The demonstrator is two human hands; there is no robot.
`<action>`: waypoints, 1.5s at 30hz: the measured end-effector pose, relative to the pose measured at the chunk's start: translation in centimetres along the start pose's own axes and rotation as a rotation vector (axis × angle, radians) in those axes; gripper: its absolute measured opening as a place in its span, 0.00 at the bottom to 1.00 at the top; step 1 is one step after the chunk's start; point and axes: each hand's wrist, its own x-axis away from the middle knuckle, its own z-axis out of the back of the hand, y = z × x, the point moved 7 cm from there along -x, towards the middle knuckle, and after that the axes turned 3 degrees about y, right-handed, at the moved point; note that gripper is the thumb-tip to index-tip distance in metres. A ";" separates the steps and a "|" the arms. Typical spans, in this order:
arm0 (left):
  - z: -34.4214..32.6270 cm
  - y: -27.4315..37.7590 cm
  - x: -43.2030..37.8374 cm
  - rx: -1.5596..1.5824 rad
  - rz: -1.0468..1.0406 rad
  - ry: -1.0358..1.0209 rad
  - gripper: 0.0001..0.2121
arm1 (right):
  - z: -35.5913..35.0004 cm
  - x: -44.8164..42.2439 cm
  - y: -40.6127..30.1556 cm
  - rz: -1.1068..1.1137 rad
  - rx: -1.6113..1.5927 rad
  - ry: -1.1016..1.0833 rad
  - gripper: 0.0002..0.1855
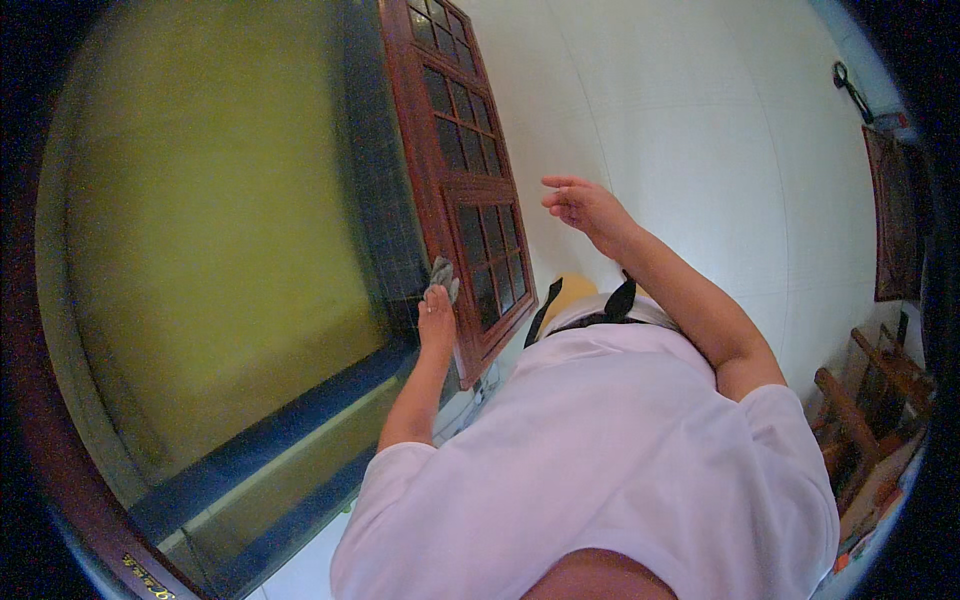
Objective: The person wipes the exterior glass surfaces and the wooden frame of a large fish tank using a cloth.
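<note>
My left hand grips a bunched grey cloth. The cloth lies against the brown wooden frame of a piece of furniture with small dark panes, where it borders a large glossy yellow-green panel. Whether the cloth presses on the wood, the panel or both, I cannot tell. Over the pale floor, to the right of the paned furniture, my right hand is held out with nothing in it. Its fingers are partly spread and touch nothing.
Dark and pale bands run along the panel's lower side. At the far right stand wooden furniture parts and a dark brown panel. A dark looped object lies beyond them. Cables show beside the paned furniture's near corner.
</note>
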 end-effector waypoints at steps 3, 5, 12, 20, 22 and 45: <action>0.2 -0.6 -1.0 0.025 -0.034 -0.043 0.24 | -0.7 -1.7 -1.4 -0.039 0.026 -0.025 0.19; 2.8 -1.3 -1.1 0.150 -0.118 -0.033 0.22 | -0.5 -1.8 -0.2 -0.075 0.044 -0.033 0.19; 1.9 -2.5 -6.4 0.013 -0.170 0.031 0.16 | 0.0 -3.7 0.5 -0.060 0.073 -0.010 0.19; 5.6 -11.5 -20.6 -0.044 -0.044 0.263 0.14 | -1.6 -9.2 -5.6 0.015 -0.007 0.089 0.20; 5.3 -13.1 -23.1 -0.025 -0.021 0.212 0.14 | -2.1 -10.3 -5.2 0.009 -0.046 0.099 0.19; 7.8 -22.9 -36.5 -0.062 0.028 -0.069 0.15 | -6.6 -20.3 -20.7 -0.066 0.018 0.076 0.18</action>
